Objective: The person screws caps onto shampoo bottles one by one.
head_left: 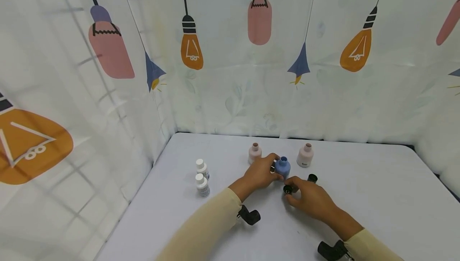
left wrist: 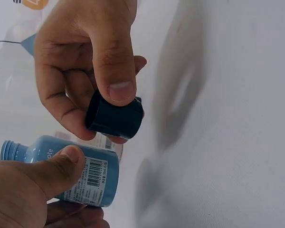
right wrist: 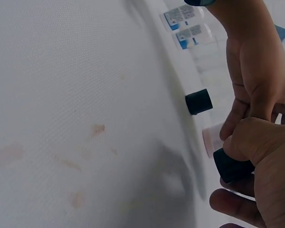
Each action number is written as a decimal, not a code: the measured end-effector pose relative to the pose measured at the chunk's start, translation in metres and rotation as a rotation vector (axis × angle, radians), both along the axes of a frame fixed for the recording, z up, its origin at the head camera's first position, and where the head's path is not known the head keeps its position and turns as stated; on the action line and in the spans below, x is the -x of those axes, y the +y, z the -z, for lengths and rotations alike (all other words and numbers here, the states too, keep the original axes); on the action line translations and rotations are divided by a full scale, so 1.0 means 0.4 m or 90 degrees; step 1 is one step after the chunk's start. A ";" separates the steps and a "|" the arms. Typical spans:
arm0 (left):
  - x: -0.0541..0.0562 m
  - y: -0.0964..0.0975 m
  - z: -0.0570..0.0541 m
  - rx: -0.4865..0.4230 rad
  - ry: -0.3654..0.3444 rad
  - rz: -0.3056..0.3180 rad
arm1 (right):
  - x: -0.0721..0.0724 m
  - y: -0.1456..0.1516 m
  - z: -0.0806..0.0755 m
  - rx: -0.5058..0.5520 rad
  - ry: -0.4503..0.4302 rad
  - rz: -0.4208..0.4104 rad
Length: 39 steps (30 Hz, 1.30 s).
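My left hand point(head_left: 260, 172) holds a blue bottle point(head_left: 282, 166) with its neck uncapped, fingers and thumb around its body. In the left wrist view the bottle point(left wrist: 80, 161) shows a white barcode label, and the left thumb lies along its side. Just to the right, my right hand point(head_left: 312, 198) pinches a black cap point(head_left: 288, 189) between thumb and fingers. The left wrist view shows this cap point(left wrist: 115, 116) above the bottle and apart from it, its open end turned toward the side where the bottle's neck points.
Two pinkish open bottles, one behind the left hand point(head_left: 254, 154) and one farther right point(head_left: 305, 156), stand toward the back. Another black cap point(head_left: 312, 178) is beyond the right hand; one more point(head_left: 272, 168) shows by the left fingers. Two white-capped bottles point(head_left: 203, 186) stand left.
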<state>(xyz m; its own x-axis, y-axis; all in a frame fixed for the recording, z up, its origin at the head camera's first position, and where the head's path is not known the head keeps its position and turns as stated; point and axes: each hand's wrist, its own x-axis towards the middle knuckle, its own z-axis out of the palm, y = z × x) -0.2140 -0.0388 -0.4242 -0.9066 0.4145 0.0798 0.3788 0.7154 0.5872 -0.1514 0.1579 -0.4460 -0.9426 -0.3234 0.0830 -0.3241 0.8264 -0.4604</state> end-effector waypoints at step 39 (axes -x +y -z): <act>-0.101 -0.031 0.054 -0.054 -0.073 0.062 | -0.018 0.081 -0.033 0.023 0.084 -0.038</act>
